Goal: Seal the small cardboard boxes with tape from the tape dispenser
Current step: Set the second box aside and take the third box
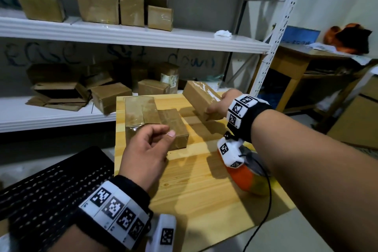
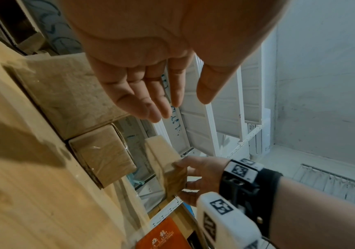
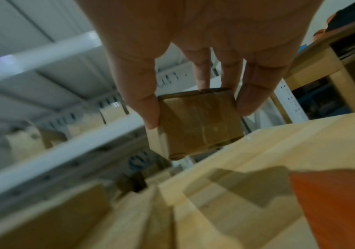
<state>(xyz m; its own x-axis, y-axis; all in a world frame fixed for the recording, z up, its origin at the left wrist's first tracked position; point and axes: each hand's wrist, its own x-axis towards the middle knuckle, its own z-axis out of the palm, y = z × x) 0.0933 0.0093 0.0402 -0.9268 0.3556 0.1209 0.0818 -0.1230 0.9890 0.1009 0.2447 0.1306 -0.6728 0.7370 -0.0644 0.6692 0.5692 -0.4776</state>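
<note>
The right hand (image 1: 219, 104) gripped a small cardboard box (image 1: 201, 96) by its near end, thumb on one side face and fingers on the other, and held it clear of the worktop (image 1: 204, 200) toward the upper right of the board in the head view. The right wrist view showed glossy tape bands already running across that end face, and a shiny strip ran along the top of the box, so this box looked sealed. The step in hand seemed to be carrying a finished box off the work area, perhaps toward the shelf (image 1: 61, 116) behind, where other boxes lay.

The left hand (image 1: 147, 149) hovered empty at centre frame, fingers loosely curled, just above a second box (image 1: 173, 127) that lay flat on the worktop. That box touched a third, taller one (image 1: 137, 112) at its left, which was also wrapped in glossy film. Whether the second box was fully taped could not be told.

The tape dispenser (image 1: 245, 178), an orange shape largely hidden under the right forearm, sat at the right edge of the worktop, lower right of the frame. The next move likely called for setting the held box down, then freeing the right hand to reach back for the dispenser while the left steadied the next box.
</note>
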